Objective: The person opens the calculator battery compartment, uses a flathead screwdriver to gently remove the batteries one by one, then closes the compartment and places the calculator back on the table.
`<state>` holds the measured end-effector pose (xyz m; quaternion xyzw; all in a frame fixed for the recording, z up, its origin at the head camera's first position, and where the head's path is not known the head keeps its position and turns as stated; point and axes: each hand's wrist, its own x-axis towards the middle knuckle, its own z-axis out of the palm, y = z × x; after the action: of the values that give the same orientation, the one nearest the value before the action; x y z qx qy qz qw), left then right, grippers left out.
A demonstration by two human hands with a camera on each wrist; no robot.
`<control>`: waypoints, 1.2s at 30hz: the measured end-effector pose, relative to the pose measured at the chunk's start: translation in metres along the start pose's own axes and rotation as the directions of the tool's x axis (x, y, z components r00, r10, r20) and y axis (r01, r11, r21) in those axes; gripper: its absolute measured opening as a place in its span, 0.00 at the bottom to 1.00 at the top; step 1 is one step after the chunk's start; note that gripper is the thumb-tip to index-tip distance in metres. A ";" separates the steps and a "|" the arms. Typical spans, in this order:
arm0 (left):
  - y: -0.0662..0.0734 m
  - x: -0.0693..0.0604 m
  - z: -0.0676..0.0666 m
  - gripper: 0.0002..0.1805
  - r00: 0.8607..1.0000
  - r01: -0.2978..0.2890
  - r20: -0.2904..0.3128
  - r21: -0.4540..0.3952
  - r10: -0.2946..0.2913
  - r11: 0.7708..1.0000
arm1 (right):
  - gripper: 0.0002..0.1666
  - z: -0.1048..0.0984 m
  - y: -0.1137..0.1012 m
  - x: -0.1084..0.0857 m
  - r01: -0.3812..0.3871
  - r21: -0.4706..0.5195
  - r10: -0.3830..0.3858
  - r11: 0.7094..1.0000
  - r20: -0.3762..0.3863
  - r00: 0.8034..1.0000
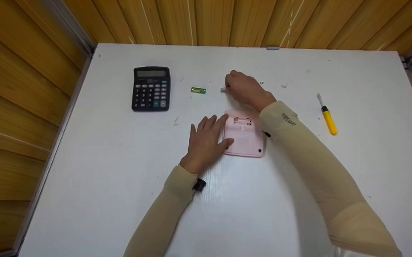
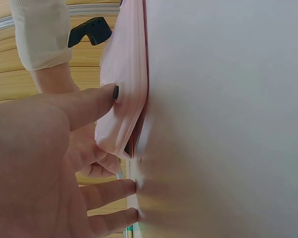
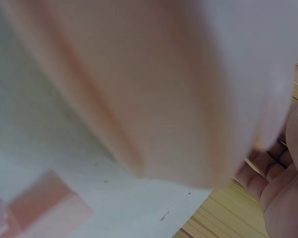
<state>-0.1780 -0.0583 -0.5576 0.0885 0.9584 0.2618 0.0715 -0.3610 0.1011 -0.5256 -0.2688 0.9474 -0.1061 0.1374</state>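
A pink calculator (image 1: 243,141) lies face down on the white table, its battery compartment (image 1: 242,121) uncovered. My left hand (image 1: 207,142) rests at its left side. The thumb lies on the calculator's back in the left wrist view, and other fingers reach past its edge to the table. Beyond the calculator, my right hand (image 1: 245,87) has its fingers curled, with the end of a small grey battery (image 1: 223,90) sticking out to the left. A green battery (image 1: 198,90) lies on the table left of that hand.
A black calculator (image 1: 151,89) lies at the back left. To the right rests a screwdriver (image 1: 328,117) with a yellow handle. A blurred pink piece (image 3: 49,203) shows low in the right wrist view. Wooden panels (image 1: 213,21) border the table (image 1: 113,160).
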 end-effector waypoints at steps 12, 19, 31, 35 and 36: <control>0.000 0.001 -0.001 0.42 1.000 -0.013 0.000 0.030 0.013 0.999 | 0.14 0.005 0.008 -0.007 0.037 0.031 -0.036 0.999 -0.059 0.998; 0.000 0.000 -0.001 0.42 1.000 -0.004 0.006 0.013 0.004 1.000 | 0.19 0.004 0.014 -0.013 0.029 0.107 -0.021 0.994 -0.075 0.997; 0.001 0.001 -0.002 0.42 1.000 -0.009 0.011 0.016 0.008 1.000 | 0.28 0.001 0.019 -0.049 0.071 0.272 -0.011 0.960 -0.217 0.976; 0.000 0.000 -0.002 0.42 1.000 -0.001 0.015 0.005 0.001 1.000 | 0.30 0.000 0.016 -0.064 0.129 0.297 -0.040 0.946 -0.287 0.957; 0.000 0.000 -0.002 0.42 1.000 -0.002 0.015 0.007 0.002 1.000 | 0.30 0.001 0.015 -0.068 0.150 0.302 -0.052 0.941 -0.310 0.949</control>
<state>-0.1784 -0.0586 -0.5560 0.0916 0.9587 0.2576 0.0782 -0.3121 0.1506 -0.5169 -0.2726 0.9118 -0.3055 0.0297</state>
